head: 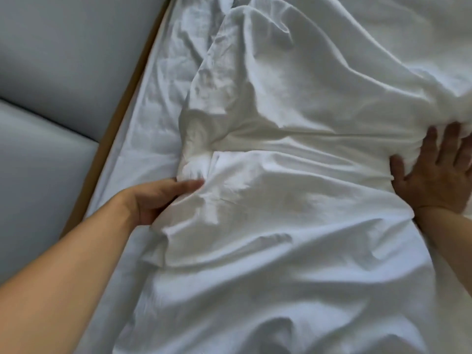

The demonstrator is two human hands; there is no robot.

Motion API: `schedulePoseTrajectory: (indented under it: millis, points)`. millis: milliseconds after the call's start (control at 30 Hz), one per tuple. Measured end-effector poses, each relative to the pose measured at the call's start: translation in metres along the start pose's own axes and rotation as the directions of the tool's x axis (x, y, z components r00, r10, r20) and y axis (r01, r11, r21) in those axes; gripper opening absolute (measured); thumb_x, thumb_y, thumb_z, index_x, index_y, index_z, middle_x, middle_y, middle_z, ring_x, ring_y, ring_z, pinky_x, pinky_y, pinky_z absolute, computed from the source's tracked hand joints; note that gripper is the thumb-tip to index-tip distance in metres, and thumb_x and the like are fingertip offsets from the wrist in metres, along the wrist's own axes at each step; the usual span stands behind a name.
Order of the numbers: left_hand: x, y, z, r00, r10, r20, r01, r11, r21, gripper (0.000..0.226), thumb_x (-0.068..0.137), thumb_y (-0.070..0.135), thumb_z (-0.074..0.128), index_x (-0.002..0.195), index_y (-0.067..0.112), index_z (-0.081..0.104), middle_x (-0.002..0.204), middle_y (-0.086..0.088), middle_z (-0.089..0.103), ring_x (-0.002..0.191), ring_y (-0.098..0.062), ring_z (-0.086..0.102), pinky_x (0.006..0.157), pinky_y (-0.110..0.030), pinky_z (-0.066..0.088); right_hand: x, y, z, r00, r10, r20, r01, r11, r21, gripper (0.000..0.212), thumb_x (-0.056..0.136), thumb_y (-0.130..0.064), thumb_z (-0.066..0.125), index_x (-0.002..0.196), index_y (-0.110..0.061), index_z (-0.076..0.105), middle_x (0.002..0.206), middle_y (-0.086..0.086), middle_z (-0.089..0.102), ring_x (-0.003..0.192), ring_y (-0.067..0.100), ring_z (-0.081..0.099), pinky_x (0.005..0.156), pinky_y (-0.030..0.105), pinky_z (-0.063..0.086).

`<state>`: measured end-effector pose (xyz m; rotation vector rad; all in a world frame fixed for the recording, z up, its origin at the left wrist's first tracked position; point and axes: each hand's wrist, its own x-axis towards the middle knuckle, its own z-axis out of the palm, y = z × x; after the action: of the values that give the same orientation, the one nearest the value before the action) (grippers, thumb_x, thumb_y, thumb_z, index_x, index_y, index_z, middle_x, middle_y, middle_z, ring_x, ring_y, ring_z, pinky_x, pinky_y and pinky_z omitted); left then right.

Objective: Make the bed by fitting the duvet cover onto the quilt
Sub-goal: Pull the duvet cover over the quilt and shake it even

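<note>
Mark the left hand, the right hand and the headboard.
left hand (155, 200): head view, on the back of the hand.
right hand (434, 175): head view, on the back of the hand.
headboard (63, 60): head view, on its grey padding.

White cotton-like duvet cover (293, 226): matt, soft, heavily creased cloth. White fitted sheet (153, 118), frame's upper centre-left: thin, matt, finely wrinkled. Pale grey padded headboard (51, 72), left: smooth, faintly sheened upholstery.

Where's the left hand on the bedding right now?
In the head view the left hand is at lower left, gripping the bunched left edge of the white duvet, beside the bed sheet and padded headboard.
</note>
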<state>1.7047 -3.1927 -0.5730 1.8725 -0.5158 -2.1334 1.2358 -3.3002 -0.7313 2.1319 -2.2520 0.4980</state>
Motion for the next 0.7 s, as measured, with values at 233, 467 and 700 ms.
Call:
schedulePoseTrajectory:
  millis: [233, 467, 700]
  points:
    - [-0.012, -0.027, 0.004, 0.905, 0.318, -0.282, -0.233, 0.926, 0.297, 0.042, 0.077, 0.015, 0.087, 0.110, 0.028, 0.065, 0.112, 0.001, 0.075, 0.097, -0.019, 0.074, 0.074, -0.031, 0.061, 0.019, -0.009, -0.035, 0.919, 0.145, 0.366, -0.085, 0.981, -0.174, 0.094, 0.087, -0.082, 0.026, 0.155, -0.017, 0.023, 0.162, 0.020, 0.018, 0.146, 0.047, 0.019, 0.118, 0.060, 0.017]
    - [-0.042, -0.059, 0.007, 0.918, 0.286, -0.276, -0.197, 0.931, 0.309, 0.047, 0.075, 0.058, 0.080, 0.105, 0.024, 0.068, 0.079, 0.012, 0.076, 0.067, -0.004, 0.073, 0.050, -0.014, 0.051, -0.109, -0.138, -0.176, 0.879, -0.058, 0.474, -0.040, 0.980, 0.193, 0.109, 0.058, -0.105, 0.032, 0.144, -0.039, 0.046, 0.152, 0.005, 0.047, 0.138, 0.029, 0.045, 0.109, 0.041, 0.041]
    - [-0.055, -0.125, 0.027, 0.881, 0.341, -0.329, -0.263, 0.930, 0.258, 0.042, 0.080, 0.002, 0.080, 0.120, 0.007, 0.067, 0.103, -0.007, 0.077, 0.088, -0.022, 0.075, 0.074, -0.035, 0.063, -0.340, -0.205, -0.136, 0.733, -0.147, 0.664, 0.155, 0.987, 0.048, 0.121, 0.065, -0.098, 0.035, 0.160, -0.032, -0.003, 0.167, 0.005, -0.014, 0.153, 0.031, -0.015, 0.119, 0.060, -0.008]
